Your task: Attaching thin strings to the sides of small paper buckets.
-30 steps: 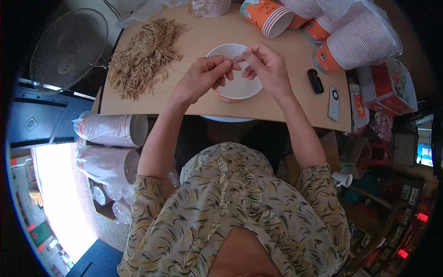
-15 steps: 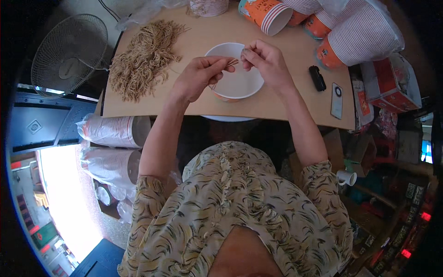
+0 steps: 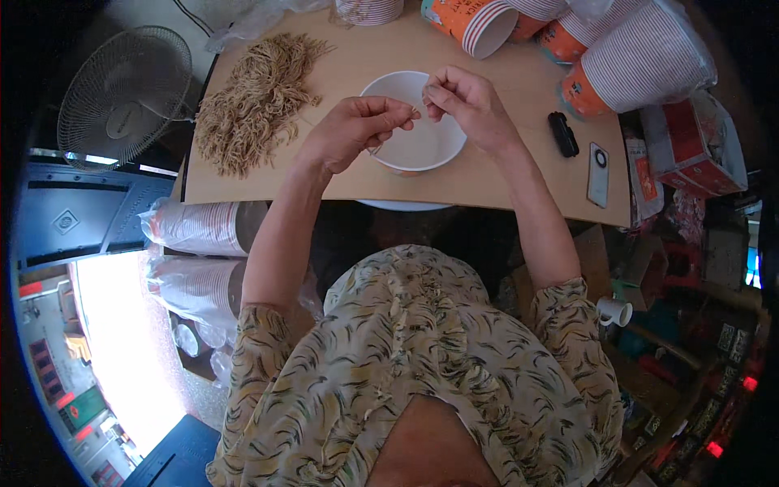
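Observation:
My left hand point(image 3: 357, 131) is closed in a pinch on a tan cord. Short ends poke out at its fingertips, and a bit of cord hangs below the hand. Just to its right, my right hand point(image 3: 471, 109) is also pinched shut; whatever lies between its fingers is too small to make out. Both hands hover above a round white paper tub point(image 3: 426, 152) near the table's front edge. The tub's inside looks white, with a little orange on its outer wall. On the left of the table lies a tangled heap of tan cords point(image 3: 256, 109).
Orange and white paper tubs point(image 3: 649, 61) lie stacked at the back right. A black object point(image 3: 562, 135) and a phone point(image 3: 598, 174) rest on the table's right side. A fan point(image 3: 126, 97) stands at the left; wrapped tub stacks point(image 3: 195, 227) sit below the table edge.
The cord ends at my left fingertips show shorter than before, and those fingers have shifted slightly right. My right hand stays nearly in place.

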`<control>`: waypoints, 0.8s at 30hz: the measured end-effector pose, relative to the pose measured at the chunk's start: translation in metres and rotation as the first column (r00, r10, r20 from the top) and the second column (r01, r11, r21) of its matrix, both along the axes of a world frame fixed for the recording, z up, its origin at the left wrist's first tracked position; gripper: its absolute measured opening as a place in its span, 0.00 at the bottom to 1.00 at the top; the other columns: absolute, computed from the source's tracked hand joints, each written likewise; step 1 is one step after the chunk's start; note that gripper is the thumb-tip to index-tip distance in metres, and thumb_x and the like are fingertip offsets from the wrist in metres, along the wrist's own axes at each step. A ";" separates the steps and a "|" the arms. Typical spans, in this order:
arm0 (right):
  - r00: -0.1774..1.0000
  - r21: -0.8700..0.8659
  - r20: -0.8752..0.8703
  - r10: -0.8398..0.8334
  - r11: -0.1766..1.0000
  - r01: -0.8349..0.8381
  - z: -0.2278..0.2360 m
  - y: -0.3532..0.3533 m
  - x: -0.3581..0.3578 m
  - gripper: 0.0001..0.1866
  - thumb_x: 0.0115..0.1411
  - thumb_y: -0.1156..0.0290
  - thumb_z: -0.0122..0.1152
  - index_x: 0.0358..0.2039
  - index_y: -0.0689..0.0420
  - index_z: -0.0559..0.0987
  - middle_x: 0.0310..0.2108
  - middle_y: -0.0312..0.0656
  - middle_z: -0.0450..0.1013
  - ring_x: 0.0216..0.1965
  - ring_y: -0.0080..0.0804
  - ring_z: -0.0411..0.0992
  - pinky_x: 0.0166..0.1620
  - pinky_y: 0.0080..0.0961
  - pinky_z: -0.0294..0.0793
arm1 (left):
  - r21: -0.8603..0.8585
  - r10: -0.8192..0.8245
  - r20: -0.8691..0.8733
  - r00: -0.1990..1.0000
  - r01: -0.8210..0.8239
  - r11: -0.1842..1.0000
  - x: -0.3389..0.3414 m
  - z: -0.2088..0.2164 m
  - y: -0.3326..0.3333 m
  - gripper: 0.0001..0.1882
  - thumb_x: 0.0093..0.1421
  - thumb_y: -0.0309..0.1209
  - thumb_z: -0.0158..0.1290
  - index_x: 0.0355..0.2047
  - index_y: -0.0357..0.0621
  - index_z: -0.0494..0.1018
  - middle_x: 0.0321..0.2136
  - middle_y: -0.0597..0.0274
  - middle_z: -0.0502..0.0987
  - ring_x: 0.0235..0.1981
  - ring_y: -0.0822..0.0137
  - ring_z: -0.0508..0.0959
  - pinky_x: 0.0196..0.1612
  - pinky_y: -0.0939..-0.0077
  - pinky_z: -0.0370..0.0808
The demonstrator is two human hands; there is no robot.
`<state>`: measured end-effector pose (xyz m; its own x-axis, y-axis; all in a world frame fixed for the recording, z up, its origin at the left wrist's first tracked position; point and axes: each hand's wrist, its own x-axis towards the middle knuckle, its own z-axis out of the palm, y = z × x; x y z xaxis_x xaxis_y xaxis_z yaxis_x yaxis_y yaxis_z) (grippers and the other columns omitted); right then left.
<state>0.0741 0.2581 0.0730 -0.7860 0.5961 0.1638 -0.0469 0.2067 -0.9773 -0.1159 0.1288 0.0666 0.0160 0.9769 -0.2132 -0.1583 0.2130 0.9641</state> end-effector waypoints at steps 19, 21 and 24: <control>0.996 -0.042 0.087 0.029 0.999 -0.025 -0.002 -0.004 -0.004 0.07 0.67 0.70 0.59 0.36 0.61 0.78 0.27 0.32 0.74 0.26 0.15 0.70 0.32 0.16 0.72 | 0.212 0.265 -0.276 0.924 -0.210 0.954 0.018 -0.003 -0.006 0.09 0.59 0.29 0.64 0.40 0.43 0.84 0.27 0.70 0.82 0.25 0.81 0.73 0.28 0.84 0.70; 0.995 -0.037 0.101 0.018 0.999 -0.014 -0.001 -0.004 -0.003 0.07 0.66 0.70 0.60 0.37 0.61 0.78 0.27 0.32 0.74 0.26 0.15 0.70 0.31 0.16 0.71 | 0.196 0.261 -0.328 0.908 -0.205 0.959 0.023 0.005 -0.008 0.09 0.59 0.28 0.64 0.41 0.43 0.84 0.27 0.70 0.82 0.25 0.81 0.73 0.29 0.84 0.71; 0.997 -0.074 0.078 -0.004 0.997 0.009 -0.001 -0.006 -0.006 0.07 0.66 0.70 0.60 0.37 0.61 0.79 0.26 0.32 0.74 0.26 0.15 0.70 0.31 0.16 0.71 | 0.201 0.260 -0.360 0.896 -0.197 0.960 0.022 0.005 -0.010 0.11 0.60 0.28 0.63 0.43 0.43 0.84 0.29 0.69 0.83 0.26 0.81 0.74 0.30 0.83 0.72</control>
<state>0.0682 0.2524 0.0716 -0.7906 0.6095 0.0579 0.0307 0.1338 -0.9905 -0.0942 0.1185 0.0717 -0.2631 0.9648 -0.0038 0.1995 0.0583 0.9782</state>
